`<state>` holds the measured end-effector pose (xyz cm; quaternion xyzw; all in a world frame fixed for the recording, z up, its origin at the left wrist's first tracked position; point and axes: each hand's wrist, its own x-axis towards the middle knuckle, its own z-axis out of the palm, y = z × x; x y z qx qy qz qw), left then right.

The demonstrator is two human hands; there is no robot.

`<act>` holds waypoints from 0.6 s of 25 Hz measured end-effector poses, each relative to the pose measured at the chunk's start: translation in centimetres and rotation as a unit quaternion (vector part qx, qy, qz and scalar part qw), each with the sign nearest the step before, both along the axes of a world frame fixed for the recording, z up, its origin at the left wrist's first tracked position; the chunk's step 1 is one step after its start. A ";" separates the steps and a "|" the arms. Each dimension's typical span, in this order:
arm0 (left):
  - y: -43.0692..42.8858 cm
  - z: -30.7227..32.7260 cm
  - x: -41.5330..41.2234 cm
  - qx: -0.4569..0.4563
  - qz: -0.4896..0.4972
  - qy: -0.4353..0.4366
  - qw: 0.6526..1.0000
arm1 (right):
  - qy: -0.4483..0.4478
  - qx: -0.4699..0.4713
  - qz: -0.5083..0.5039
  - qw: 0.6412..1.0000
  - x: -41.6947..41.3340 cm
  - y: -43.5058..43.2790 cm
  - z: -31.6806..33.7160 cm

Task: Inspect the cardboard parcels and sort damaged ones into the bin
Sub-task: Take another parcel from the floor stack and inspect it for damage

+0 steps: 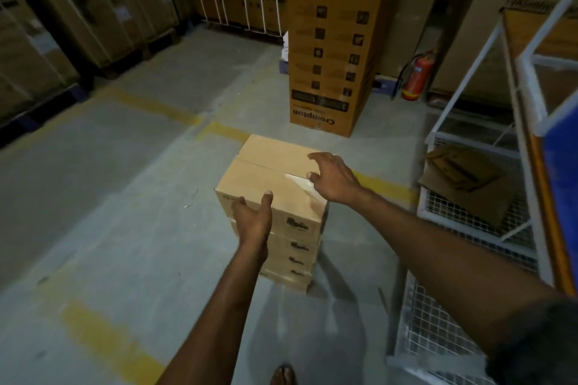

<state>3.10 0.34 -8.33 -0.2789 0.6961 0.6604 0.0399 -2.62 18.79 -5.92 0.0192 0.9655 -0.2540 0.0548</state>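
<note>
Fingers of the right hand are spread apart and a little bent over the right side of the top parcel, near a strip of clear tape, but it is not clear whether they touch it. The left hand holds the near edge of the same parcel, its thumb laid on the top face. This parcel crowns a stack of parcels on the concrete floor, with a white wire-mesh bin holding flattened cardboard near on the right and a tall carton behind.
</note>
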 end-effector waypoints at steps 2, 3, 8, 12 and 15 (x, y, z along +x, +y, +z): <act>-0.3 -1.8 -1.1 0.033 0.013 -0.015 0.999 | -0.012 0.024 0.010 1.000 -2.4 -0.4 -1.8; -0.4 -2.7 -1.7 0.050 0.018 -0.023 0.998 | -0.018 0.033 0.014 0.999 -3.6 -0.6 -2.8; -0.8 -6.2 -4.3 0.108 0.007 -0.092 0.990 | -0.028 0.090 0.023 0.995 -7.5 -2.1 -6.4; -0.6 -7.6 -5.6 0.106 -0.017 -0.096 0.990 | -0.029 0.126 0.024 0.991 -9.8 -3.1 -7.8; -0.8 -8.0 -6.1 0.110 -0.032 -0.090 0.989 | -0.060 0.123 0.015 0.990 -11.5 -3.2 -8.5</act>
